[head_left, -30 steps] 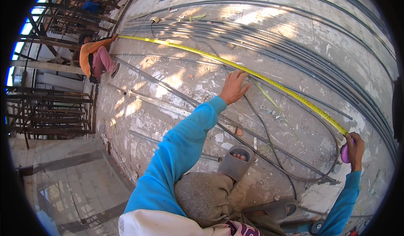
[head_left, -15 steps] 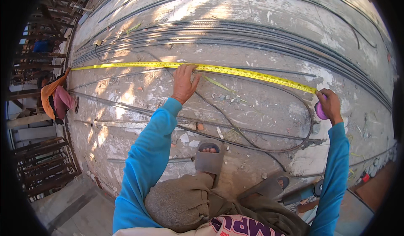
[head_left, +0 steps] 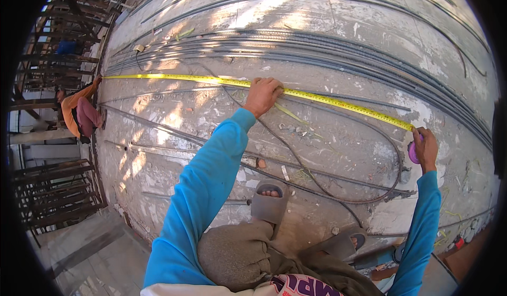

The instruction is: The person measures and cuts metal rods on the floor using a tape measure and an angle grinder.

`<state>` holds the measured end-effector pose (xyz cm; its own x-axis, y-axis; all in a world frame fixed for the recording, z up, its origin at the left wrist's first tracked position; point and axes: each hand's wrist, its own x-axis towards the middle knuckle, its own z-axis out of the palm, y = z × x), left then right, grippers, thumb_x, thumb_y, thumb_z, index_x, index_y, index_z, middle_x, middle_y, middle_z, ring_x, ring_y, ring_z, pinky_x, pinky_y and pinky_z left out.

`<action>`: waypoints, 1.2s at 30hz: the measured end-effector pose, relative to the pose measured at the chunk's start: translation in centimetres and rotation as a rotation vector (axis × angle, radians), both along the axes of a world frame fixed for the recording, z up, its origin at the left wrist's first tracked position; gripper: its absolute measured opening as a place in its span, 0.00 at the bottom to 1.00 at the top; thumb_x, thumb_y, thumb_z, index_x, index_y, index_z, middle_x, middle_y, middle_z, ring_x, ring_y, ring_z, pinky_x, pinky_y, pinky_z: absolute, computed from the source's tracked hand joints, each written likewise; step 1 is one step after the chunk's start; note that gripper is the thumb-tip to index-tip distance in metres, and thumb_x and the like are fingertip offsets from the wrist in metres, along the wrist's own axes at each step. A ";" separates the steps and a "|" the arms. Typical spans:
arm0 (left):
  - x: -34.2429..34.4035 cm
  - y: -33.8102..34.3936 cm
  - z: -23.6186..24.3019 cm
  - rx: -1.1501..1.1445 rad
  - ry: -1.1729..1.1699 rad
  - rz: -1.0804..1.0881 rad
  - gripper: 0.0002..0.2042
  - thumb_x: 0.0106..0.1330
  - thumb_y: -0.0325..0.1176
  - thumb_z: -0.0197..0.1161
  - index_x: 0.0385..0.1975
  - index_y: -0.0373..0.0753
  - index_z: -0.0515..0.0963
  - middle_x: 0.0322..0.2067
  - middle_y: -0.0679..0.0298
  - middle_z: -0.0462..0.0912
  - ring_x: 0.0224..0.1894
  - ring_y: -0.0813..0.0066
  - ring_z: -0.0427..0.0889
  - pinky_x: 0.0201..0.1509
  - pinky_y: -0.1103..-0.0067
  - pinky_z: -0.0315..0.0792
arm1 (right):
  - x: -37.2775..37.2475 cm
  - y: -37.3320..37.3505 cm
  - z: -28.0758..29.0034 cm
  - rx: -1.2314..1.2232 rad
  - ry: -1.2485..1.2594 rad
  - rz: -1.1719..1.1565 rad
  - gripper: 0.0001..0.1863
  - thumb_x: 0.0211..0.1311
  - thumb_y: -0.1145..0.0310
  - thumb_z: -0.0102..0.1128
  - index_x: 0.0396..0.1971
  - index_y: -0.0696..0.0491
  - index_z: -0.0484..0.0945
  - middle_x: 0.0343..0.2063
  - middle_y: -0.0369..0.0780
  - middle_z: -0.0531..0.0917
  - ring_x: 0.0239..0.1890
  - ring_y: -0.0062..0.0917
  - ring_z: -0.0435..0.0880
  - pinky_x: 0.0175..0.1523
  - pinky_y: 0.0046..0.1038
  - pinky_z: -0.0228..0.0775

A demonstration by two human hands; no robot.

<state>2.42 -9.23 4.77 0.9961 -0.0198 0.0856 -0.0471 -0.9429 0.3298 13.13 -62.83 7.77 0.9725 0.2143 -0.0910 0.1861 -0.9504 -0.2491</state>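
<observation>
A yellow tape measure blade [head_left: 338, 103] stretches across the concrete, from far left to the right. My right hand [head_left: 426, 151] is closed round its purple case [head_left: 413, 152], where the blade comes out. Near the middle of its length, my left hand [head_left: 262, 96] grips the blade with curled fingers; the hand hides a short stretch of it. At the far left end crouches another person [head_left: 79, 108] in an orange top, with a hand at the tape's tip.
Long steel bars [head_left: 317, 48] lie bundled beyond the tape. A black cable [head_left: 296, 159] loops between it and my sandals [head_left: 269, 203]. More thin bars [head_left: 158, 130] lie nearer. Timber framing [head_left: 58, 182] stands along the slab's left edge. Rubble [head_left: 470, 235] lies at right.
My left hand has slid to the right along the blade, and its fingers are more curled. My right hand still holds the case. The whole view has shifted a little.
</observation>
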 end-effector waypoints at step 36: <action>1.5 -3.6 -2.3 -0.234 0.087 -0.011 0.04 0.59 0.28 0.65 0.33 0.39 0.84 0.33 0.57 0.84 0.35 0.58 0.83 0.39 0.71 0.75 | -0.5 -5.1 -0.8 0.083 0.798 -0.198 0.29 0.62 0.47 0.57 0.40 0.62 0.83 0.29 0.47 0.84 0.27 0.31 0.81 0.37 0.34 0.71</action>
<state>3.88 -12.81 2.50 0.9998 -0.0202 0.0034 -0.0188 -0.8401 0.5421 12.62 -67.91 6.93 0.6427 0.0823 -0.7617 -0.2450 -0.9199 -0.3061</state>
